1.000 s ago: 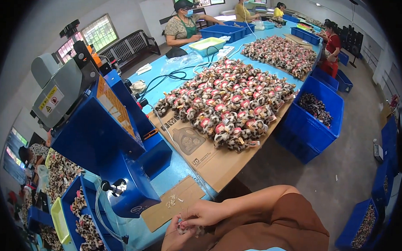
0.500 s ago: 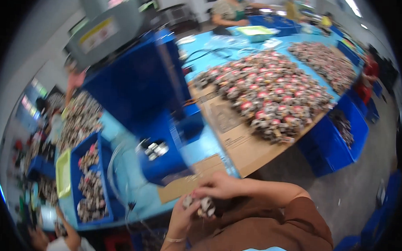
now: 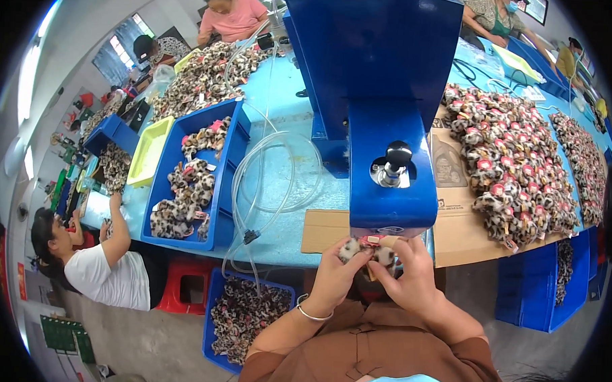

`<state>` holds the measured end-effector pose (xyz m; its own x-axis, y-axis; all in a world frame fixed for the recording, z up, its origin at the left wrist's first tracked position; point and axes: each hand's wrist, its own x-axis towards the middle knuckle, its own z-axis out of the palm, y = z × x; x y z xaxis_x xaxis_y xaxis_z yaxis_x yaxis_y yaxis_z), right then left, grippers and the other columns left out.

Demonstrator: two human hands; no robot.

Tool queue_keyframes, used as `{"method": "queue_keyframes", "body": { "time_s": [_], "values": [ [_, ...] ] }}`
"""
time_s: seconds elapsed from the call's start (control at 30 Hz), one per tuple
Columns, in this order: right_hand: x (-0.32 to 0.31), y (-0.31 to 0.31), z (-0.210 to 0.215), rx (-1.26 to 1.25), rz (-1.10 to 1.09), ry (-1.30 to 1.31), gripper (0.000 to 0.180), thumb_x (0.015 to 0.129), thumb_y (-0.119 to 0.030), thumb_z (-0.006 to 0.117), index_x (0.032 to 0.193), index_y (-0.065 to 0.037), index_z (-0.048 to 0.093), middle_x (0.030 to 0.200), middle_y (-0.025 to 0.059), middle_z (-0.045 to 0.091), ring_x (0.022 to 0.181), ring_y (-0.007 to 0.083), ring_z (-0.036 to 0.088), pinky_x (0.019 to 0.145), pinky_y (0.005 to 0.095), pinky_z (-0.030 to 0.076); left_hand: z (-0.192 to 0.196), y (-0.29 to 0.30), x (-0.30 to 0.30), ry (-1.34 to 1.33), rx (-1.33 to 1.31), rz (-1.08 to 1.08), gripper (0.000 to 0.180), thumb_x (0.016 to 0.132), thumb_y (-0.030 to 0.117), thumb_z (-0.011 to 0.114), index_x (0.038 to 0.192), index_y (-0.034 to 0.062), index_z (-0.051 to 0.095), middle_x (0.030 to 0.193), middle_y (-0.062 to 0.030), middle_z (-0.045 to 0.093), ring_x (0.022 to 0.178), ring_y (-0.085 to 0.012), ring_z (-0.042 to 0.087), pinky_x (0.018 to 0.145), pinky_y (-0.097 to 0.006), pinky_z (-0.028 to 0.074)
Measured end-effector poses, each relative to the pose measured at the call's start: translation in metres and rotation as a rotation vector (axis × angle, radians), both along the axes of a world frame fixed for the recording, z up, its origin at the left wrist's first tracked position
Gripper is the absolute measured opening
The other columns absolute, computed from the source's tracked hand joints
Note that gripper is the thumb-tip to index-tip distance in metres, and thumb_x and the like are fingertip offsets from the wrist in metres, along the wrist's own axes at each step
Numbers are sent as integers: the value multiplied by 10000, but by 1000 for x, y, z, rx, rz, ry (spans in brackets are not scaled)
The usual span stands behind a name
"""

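Observation:
A small spotted plush toy point(image 3: 349, 249), cream and dark brown with a pink-red patch, is held between my two hands just below the front of a blue press-like machine point(image 3: 393, 211). My left hand point(image 3: 334, 278) grips its left side, fingers curled round it. From the right, my right hand point(image 3: 411, 274) pinches the toy, thumb and fingers closed near the pink patch. Part of the toy is hidden behind my fingers. The machine head has a black knob point(image 3: 398, 152) set in a recess.
Flat cardboard point(image 3: 325, 232) lies at the table edge. Many spotted plush toys point(image 3: 516, 164) cover the right side. At left stand a blue bin point(image 3: 241, 131) of toys, a yellow-green tray point(image 3: 136, 178) and clear tubing point(image 3: 293, 163). A floor bin point(image 3: 210, 326) and red stool point(image 3: 174, 301) are below; co-workers sit around.
The view has swung to the left. Both hands, with the plush toy, now sit close under the machine's head instead of below the table edge near my lap.

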<state>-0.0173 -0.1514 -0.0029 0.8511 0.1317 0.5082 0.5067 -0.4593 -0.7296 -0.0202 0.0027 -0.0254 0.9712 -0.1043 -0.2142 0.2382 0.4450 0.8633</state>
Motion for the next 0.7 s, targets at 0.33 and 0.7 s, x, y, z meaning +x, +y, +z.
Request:
{"method": "queue_keyframes", "body": {
  "time_s": [0.33,0.7],
  "values": [
    [6,1,-22,85,-50,-118,214,694,3,739,862,-18,609,846,157,596,693,308,603,552,357,475,15,-14,8,-14,-65,180,104,818,0,655,922,5,650,869,-25,660,751,-66,589,676,-199,464],
    [14,2,-10,166,-46,-128,207,695,35,730,850,2,597,920,173,633,748,317,630,610,343,495,23,-18,11,-85,-44,242,99,796,-28,638,889,6,640,831,-20,653,708,-63,578,633,-197,446]
  ]
}}
